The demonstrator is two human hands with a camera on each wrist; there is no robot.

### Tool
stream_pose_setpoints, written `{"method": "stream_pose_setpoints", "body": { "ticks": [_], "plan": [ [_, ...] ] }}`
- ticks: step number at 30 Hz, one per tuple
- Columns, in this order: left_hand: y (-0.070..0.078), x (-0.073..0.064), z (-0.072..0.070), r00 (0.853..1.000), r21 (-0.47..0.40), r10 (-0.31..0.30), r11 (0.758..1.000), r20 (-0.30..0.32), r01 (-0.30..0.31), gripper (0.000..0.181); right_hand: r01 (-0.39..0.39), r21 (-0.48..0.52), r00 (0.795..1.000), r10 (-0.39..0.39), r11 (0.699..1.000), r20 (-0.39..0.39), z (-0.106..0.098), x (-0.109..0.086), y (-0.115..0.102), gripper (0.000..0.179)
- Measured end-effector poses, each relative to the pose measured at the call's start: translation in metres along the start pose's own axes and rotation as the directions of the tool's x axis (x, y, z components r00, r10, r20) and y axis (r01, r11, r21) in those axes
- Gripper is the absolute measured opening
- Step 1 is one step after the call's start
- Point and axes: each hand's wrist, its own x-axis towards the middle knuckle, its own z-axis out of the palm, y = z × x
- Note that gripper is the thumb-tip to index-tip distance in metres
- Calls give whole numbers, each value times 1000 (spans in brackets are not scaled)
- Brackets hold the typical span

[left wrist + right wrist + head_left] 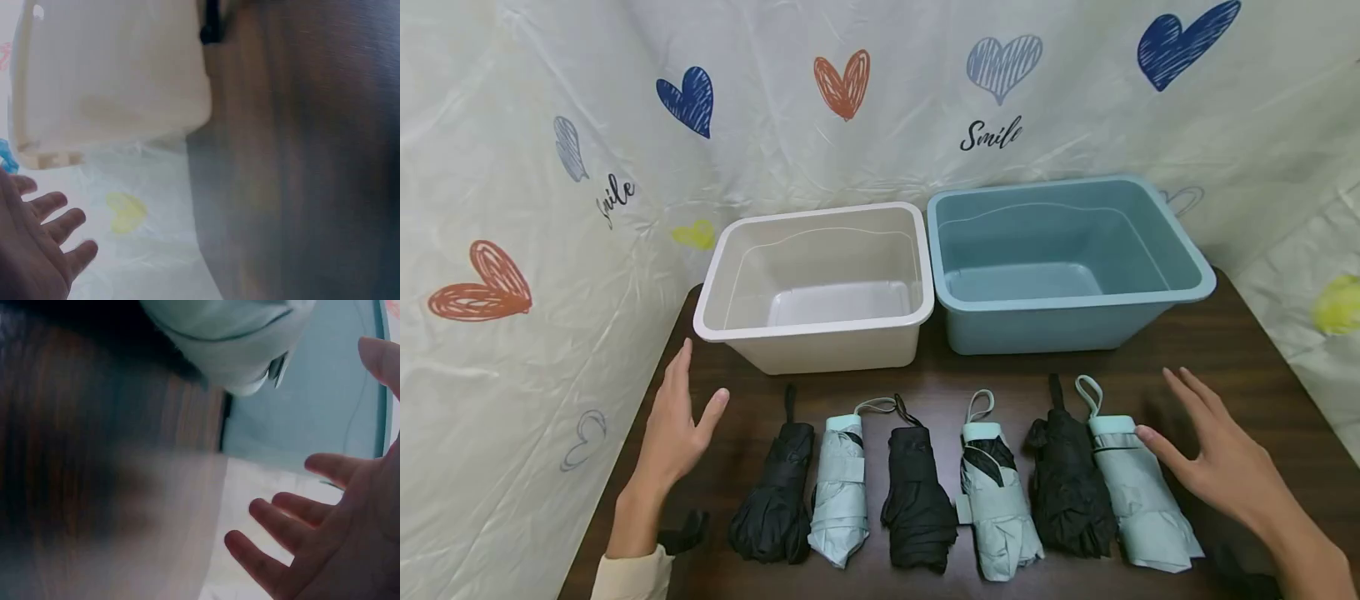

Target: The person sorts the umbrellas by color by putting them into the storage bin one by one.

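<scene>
Several folded umbrellas lie in a row on the dark wooden table, black ones alternating with pale mint ones. My left hand (pixel 672 425) hovers left of the leftmost black umbrella (pixel 775 492), fingers extended and thumb apart, holding nothing. On the other side, my right hand (pixel 1221 458) is spread beside the rightmost mint umbrella (pixel 1142 496); its thumb tip overlaps that umbrella's top in the head view, and contact is unclear. Between them lie a mint umbrella (pixel 840 492), a black umbrella (pixel 917 500), another mint umbrella (pixel 1000 508) and another black umbrella (pixel 1070 483).
Behind the row stand a cream bin (pixel 827 350) and a blue bin (pixel 1037 329), side by side, with nothing visible inside either. A white sheet (pixel 760 100) printed with hearts hangs behind and beside the table (pixel 940 375).
</scene>
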Motion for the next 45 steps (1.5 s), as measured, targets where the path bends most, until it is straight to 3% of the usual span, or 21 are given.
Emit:
{"method": "stream_pose_setpoints", "body": {
  "ticks": [4, 10, 14, 17, 23, 30, 36, 45],
  "plan": [
    [8, 12, -8, 1000, -112, 13, 994, -23, -16, 86, -6, -30, 1000, 6, 1000, 12, 1, -5, -4, 96],
    [20, 39, -20, 994, -183, 71, 979, -84, -85, 78, -52, -50, 993, 57, 997, 105, -2, -7, -13, 98],
    [27, 57, -25, 989, -184, 109, 975, -100, -126, 74, -83, -57, 979, 92, 995, 180, -4, -10, -18, 102],
    [32, 68, -28, 988, -155, 116, 979, -99, -131, 74, -98, -63, 976, 108, 993, 189, -3, -11, -20, 106],
    [37, 86, -31, 989, -118, 129, 984, -73, -137, 73, -134, -59, 974, 142, 989, 177, 3, -15, -24, 108],
    [37, 101, -30, 994, -56, 107, 993, 31, -105, 76, -136, -54, 969, 144, 989, 200, 13, -21, -27, 105],
    [35, 109, -23, 992, -25, 80, 997, 97, -78, 82, -132, -74, 976, 142, 989, 165, 15, -29, -33, 110],
    [33, 114, -27, 989, 46, 14, 999, 150, -21, 90, -158, -109, 970, 175, 981, 166, 19, -29, -39, 108]
  ]
}}
